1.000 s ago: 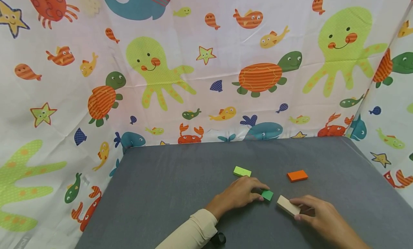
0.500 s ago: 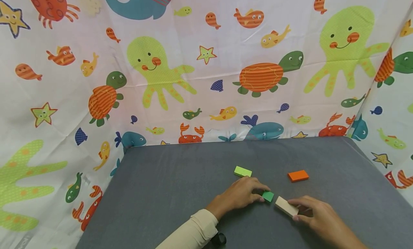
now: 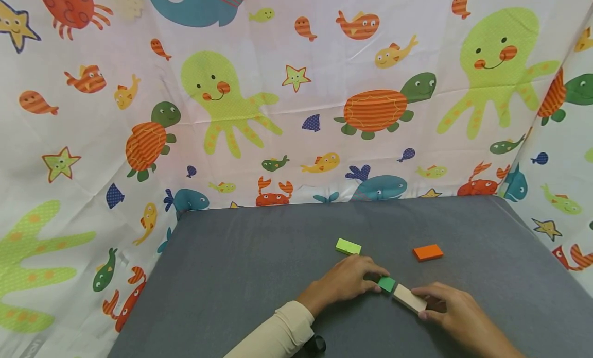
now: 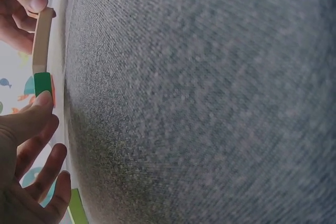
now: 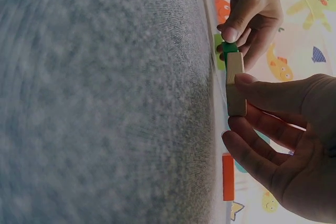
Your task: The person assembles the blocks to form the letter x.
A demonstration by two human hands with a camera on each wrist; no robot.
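In the head view, my left hand (image 3: 345, 279) pinches a dark green block (image 3: 386, 284) between thumb and fingers on the grey table. My right hand (image 3: 458, 309) grips a plain wooden block (image 3: 410, 299) by its right part. The two blocks lie nearly end to end in a slanting line, with hardly any gap visible between them. In the left wrist view, the thumb presses the near end of the green block (image 4: 43, 84). From the right wrist, the wooden block (image 5: 236, 83) appears between thumb and fingers, the green block just beyond it.
A lime green block (image 3: 348, 246) lies just behind my left hand. Farther right, an orange block (image 3: 428, 252) rests beyond my right hand. A curtain (image 3: 296, 105) printed with sea animals hangs along the table's back edge. Something round and black (image 3: 315, 343) sits under the left sleeve.
My right hand has slid the wooden block leftward, closing most of the gap to the green block. The left hand and green block have shifted very slightly right.
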